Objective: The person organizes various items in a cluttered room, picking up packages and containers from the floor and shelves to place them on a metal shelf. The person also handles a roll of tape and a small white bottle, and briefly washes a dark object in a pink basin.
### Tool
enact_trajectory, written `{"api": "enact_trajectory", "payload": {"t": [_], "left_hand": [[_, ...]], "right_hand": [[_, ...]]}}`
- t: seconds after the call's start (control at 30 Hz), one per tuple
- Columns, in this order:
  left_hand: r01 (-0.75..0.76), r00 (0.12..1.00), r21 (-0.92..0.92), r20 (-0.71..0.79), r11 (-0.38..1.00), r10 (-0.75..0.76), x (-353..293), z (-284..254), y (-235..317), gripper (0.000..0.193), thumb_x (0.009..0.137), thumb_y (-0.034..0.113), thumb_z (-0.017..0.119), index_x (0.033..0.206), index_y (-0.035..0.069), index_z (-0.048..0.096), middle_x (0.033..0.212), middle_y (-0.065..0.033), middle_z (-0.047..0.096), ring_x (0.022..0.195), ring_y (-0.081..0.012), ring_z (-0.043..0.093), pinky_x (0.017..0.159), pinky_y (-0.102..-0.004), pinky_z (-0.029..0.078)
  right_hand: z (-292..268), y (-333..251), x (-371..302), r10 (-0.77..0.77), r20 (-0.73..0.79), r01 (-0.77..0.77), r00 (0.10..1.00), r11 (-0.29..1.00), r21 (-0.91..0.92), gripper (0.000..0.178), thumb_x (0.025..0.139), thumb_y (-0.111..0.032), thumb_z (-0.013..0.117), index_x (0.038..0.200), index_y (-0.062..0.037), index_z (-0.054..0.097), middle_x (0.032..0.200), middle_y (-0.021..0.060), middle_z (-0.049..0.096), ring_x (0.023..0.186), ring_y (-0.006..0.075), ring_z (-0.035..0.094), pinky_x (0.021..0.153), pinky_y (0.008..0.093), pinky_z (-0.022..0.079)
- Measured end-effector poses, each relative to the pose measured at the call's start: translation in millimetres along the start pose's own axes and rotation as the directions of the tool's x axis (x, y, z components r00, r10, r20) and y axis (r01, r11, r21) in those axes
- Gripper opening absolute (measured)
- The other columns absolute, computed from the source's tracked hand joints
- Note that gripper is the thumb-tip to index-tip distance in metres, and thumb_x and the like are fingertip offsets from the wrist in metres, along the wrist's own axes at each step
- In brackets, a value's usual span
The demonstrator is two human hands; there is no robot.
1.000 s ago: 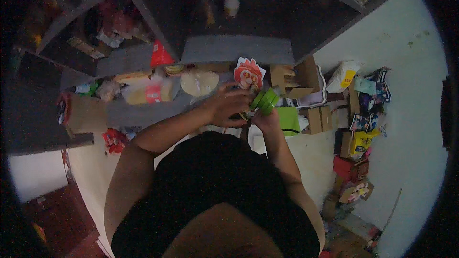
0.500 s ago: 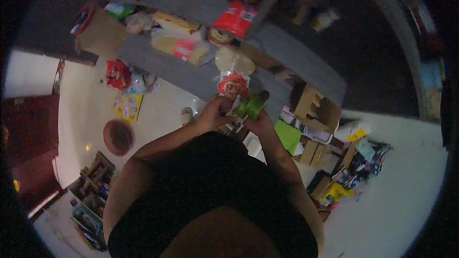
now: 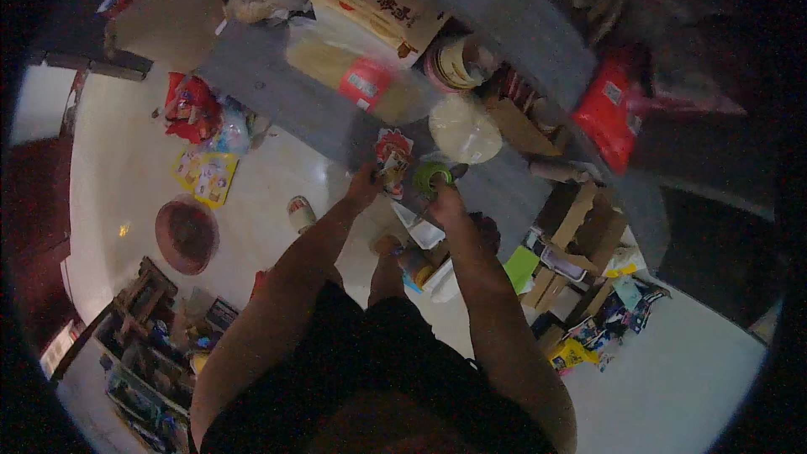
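Note:
My left hand (image 3: 364, 187) is closed on the edge of a red-and-white printed packet (image 3: 393, 151), held over the grey shelf. Beside it, my right hand (image 3: 445, 205) grips a green ring-shaped roll (image 3: 430, 175) that looks like a roll of tape. A small gap separates the packet from the roll. Just beyond my right hand lies a flat, round, pale stack in clear wrap (image 3: 465, 129). Farther left on the shelf rests a clear bag of pale yellow food with a red label (image 3: 363, 82).
Cardboard boxes (image 3: 588, 223) stand at the right, near a yellow packet (image 3: 576, 356). A red packet (image 3: 612, 109) is at the shelf's far right. On the floor at left are a brown basin (image 3: 187, 235), a yellow printed bag (image 3: 207, 175) and a crate of odds and ends (image 3: 139, 353).
My hands have moved apart, the packet and roll separating. The packet has tilted. The view has shifted, so my legs and more of the shelf now show.

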State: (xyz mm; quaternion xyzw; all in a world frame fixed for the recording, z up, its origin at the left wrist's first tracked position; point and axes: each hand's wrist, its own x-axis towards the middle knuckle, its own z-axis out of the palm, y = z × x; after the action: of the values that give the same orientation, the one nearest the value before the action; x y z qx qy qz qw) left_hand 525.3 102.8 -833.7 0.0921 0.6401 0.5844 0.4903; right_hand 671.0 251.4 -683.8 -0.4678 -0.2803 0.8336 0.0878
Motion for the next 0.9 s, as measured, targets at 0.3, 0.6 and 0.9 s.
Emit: {"api": "enact_trajectory", "payload": {"t": [0.3,0.6,0.9], "left_hand": [[-0.326,0.937,0.005,-0.128,0.945,0.324,-1,13,75,0.019,0.086,0.014,0.051,0.1,0.002,0.047,0.099,-0.0112,0.052,0.087,-0.0174,0.054,0.071,-0.0311,0.046],[-0.171,0.928,-0.361,-0.371,0.917,0.027,-43,-137,99,0.026,0.087,0.022,0.055,0.103,0.004,0.044,0.087,-0.0066,0.053,0.069,-0.0169,0.054,0.06,-0.0318,0.047],[-0.119,0.622,-0.36,-0.754,0.925,-0.213,-38,-380,109,0.029,0.082,0.014,0.059,0.105,0.0,0.05,0.077,-0.0079,0.058,0.057,-0.0149,0.056,0.053,-0.026,0.049]], "right_hand": [[-24,32,112,-0.395,-0.285,0.098,0.873,0.716,-0.692,0.03,0.077,-0.024,0.064,0.096,-0.0012,0.057,0.083,0.0095,0.06,0.071,0.0216,0.057,0.061,0.0369,0.046],[-24,11,115,-0.644,-0.115,0.136,0.757,0.328,-0.935,0.039,0.072,-0.028,0.06,0.096,0.003,0.058,0.088,0.0166,0.061,0.074,0.0258,0.057,0.067,0.0407,0.045],[-53,10,98,-0.738,-0.205,-0.065,0.643,0.214,-0.975,0.054,0.082,-0.041,0.05,0.11,0.0052,0.052,0.106,0.0221,0.056,0.094,0.0342,0.054,0.082,0.041,0.041]]}}
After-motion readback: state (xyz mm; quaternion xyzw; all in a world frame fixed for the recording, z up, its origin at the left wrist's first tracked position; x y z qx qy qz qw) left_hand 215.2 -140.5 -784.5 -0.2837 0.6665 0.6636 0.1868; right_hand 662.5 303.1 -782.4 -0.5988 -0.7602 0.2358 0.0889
